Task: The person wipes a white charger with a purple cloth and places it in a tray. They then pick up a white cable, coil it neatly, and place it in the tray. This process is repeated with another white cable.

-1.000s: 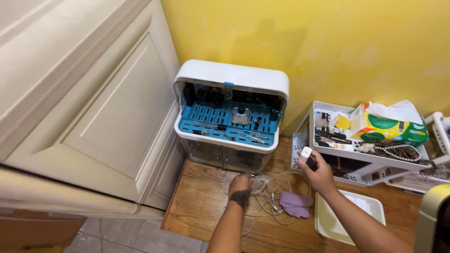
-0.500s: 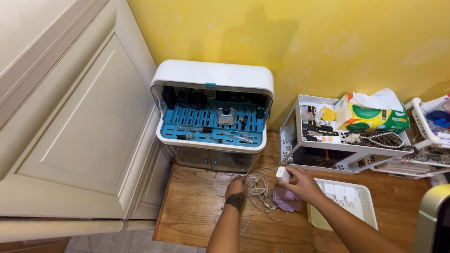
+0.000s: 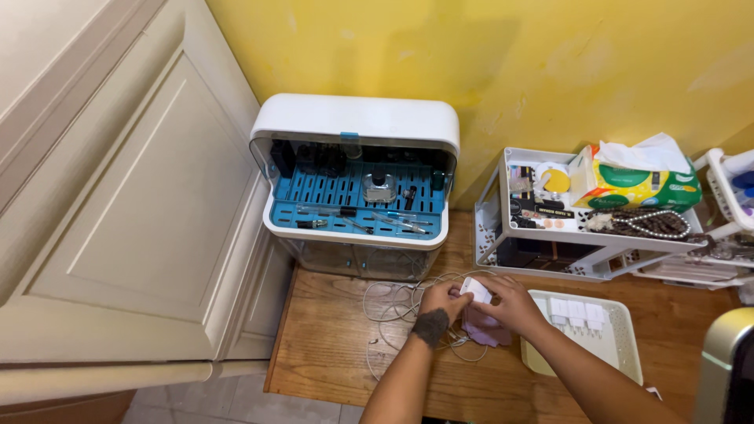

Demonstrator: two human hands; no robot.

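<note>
At the far left stands a cream panelled cabinet door [image 3: 133,212], and just right of it, against the yellow wall [image 3: 550,63], a white storage box [image 3: 357,126] with a clear front and a blue slotted tray [image 3: 357,208] holding small tools and bottles. In front of the box, on the wooden table [image 3: 330,345], lies a loose tangle of white cables [image 3: 393,302].

The left hand [image 3: 441,301] sits at the right edge of that tangle, fingers curled inward and meeting the right hand; whether it grips a cable cannot be told. Between the two hands, held up at their fingertips, is the small white charger block [image 3: 475,289]. The right hand [image 3: 506,302] is closed around its right side. Under both hands, partly hidden, lies a lilac cloth [image 3: 481,330].

Right of the hands, near the table's front, a cream tray [image 3: 620,345] holds a row of white plugs [image 3: 577,314]. Behind it a white rack [image 3: 550,251] carries small items, a green tissue pack [image 3: 640,184] and a string of beads [image 3: 652,224].

Half a second ago the left hand lay flat over the cables, apart from the right, which held the charger block alone above the cloth. A second ago the right hand held it higher, close to the rack. Now the hands have met over the cloth.
</note>
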